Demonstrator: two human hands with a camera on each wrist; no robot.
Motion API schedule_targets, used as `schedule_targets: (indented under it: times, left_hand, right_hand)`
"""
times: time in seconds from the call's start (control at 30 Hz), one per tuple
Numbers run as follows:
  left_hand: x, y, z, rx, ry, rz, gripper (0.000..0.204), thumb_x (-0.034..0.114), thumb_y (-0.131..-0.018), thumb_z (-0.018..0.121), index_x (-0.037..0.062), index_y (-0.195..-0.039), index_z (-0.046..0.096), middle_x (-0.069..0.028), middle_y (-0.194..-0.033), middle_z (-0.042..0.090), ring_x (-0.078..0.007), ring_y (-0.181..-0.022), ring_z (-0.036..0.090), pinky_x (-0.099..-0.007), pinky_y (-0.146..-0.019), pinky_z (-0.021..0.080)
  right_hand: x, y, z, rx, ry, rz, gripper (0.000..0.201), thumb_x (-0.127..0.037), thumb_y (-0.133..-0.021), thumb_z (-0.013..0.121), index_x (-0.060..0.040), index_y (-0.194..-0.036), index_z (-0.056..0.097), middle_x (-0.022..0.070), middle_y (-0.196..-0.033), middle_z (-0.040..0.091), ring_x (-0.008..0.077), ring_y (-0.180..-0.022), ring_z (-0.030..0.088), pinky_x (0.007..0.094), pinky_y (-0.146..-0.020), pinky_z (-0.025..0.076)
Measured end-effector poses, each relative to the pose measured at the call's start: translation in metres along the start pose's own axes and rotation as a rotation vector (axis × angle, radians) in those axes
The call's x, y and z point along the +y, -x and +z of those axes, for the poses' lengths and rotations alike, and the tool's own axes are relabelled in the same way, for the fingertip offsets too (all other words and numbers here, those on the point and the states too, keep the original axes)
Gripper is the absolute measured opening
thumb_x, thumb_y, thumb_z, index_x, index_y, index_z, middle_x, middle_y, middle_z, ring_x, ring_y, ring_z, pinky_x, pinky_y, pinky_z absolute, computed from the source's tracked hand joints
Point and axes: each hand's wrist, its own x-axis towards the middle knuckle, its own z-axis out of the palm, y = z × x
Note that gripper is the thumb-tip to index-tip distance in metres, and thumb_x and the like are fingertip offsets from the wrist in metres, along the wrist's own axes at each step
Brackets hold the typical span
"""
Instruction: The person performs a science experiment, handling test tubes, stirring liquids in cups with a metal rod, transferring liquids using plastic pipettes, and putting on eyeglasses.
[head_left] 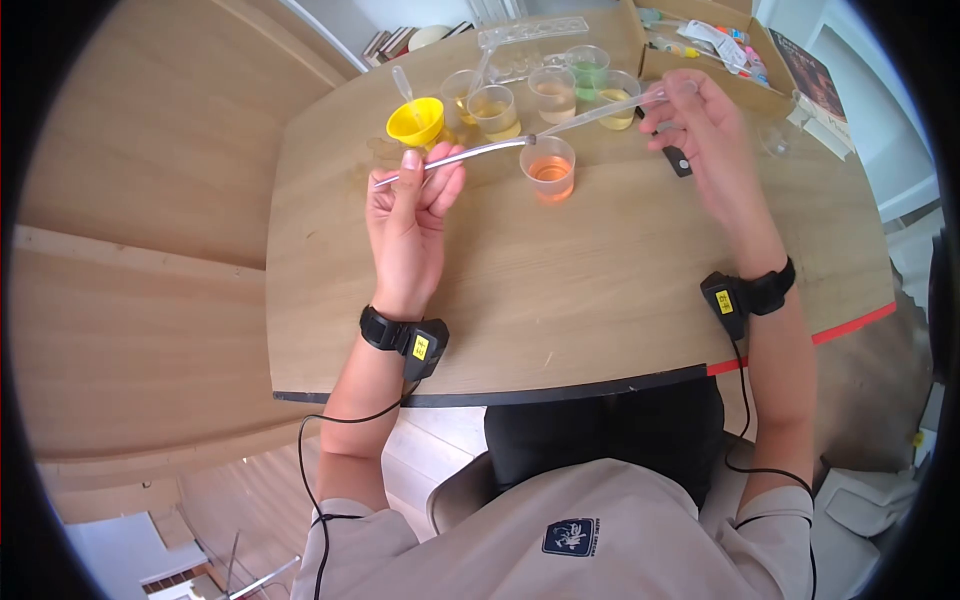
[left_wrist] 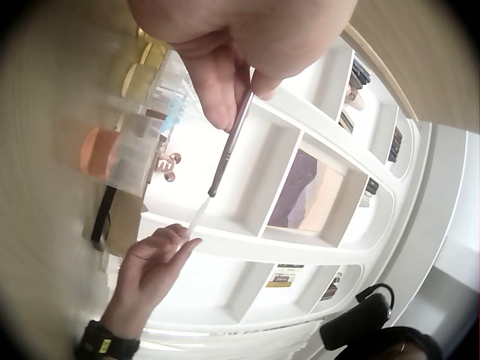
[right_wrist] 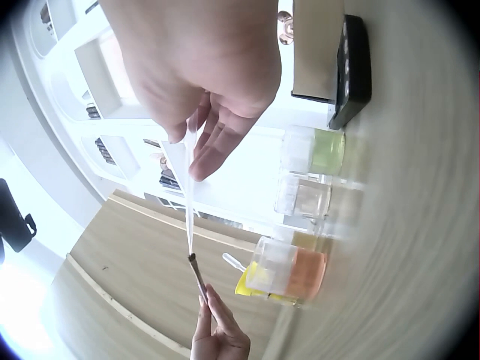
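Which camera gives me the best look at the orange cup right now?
Head view: the orange cup stands whole and sharp below the thin rod. Both wrist views show it only blurred at the frame's side.

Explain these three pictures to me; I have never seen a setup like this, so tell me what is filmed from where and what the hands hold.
No machine here: a person sits at a wooden table with a small camera strapped to each wrist and one on the head.

The big picture is the head view, looking down on both hands. The other two come from the wrist cameras, so each shows its own hand huge and close, with the other hand small and far off.

The left hand pinches one end of a thin grey rod. The right hand pinches a clear pipette. The two meet tip to tip above the table.

On the table stand an orange cup, several more clear cups with yellowish or green liquid, a yellow funnel and a small black item. A cardboard box sits at the far right.
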Motion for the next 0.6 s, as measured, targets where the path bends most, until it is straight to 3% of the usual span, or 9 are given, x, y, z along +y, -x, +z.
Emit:
schedule_targets:
  times: [0.3, 0.6]
  left_hand:
    - [-0.003, 0.000, -0.010, 0.046, 0.054, -0.044, 0.016, 0.017, -0.103, 0.059, 0.0090, -0.094, 0.049, -0.0276, -0.118, 0.067, -0.0304, -0.106, 0.071, -0.0338, -0.088, 0.063]
    - [-0.003, 0.001, -0.012, 0.038, 0.049, -0.073, 0.016, 0.017, -0.103, 0.060, 0.0099, -0.093, 0.049, -0.0259, -0.117, 0.068, -0.0298, -0.106, 0.072, -0.0340, -0.088, 0.063]
  right_hand:
    - [-0.004, 0.002, -0.002, -0.054, 0.084, 0.027, 0.023, -0.024, -0.095, 0.072, -0.0056, -0.102, 0.060, 0.0021, -0.084, 0.065, 0.0075, -0.071, 0.061, 0.0232, -0.060, 0.049]
    - [-0.009, 0.009, 0.007, -0.154, 0.244, -0.003, 0.018, -0.016, -0.094, 0.073, -0.0044, -0.104, 0.064, 0.0015, -0.080, 0.066, 0.0078, -0.069, 0.061, 0.0237, -0.060, 0.049]
